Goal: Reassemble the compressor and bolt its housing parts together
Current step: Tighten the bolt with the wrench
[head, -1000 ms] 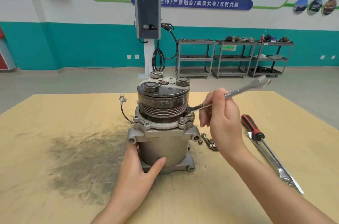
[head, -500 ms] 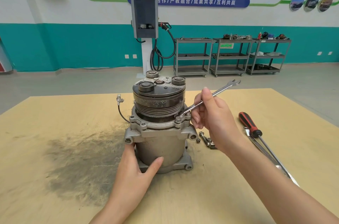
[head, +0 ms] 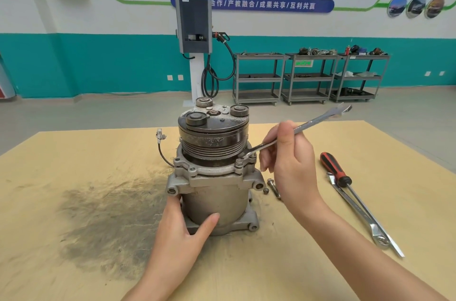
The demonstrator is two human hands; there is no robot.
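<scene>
A grey metal compressor [head: 214, 199] stands upright on the wooden table [head: 74, 157], its dark grooved pulley on top. My left hand [head: 180, 226] wraps the lower housing from the front left. My right hand [head: 288, 165] grips a silver wrench [head: 313, 123] by its shaft. The wrench's lower end sits on a bolt [head: 250, 156] at the flange's right side, while its open jaw points up and right. Another flange bolt [head: 238, 163] stands just left of it.
Loose bolts [head: 272, 187] lie on the table right of the compressor, partly behind my right wrist. A red-handled screwdriver [head: 335, 170] and a second wrench [head: 365, 221] lie further right. A dark grease stain [head: 103, 216] covers the table at left. Shelf carts stand on the floor behind.
The wrench handle has swung on the right flange bolt: first lower and toward the compressor, then back out to the right. My left hand stays on the housing.
</scene>
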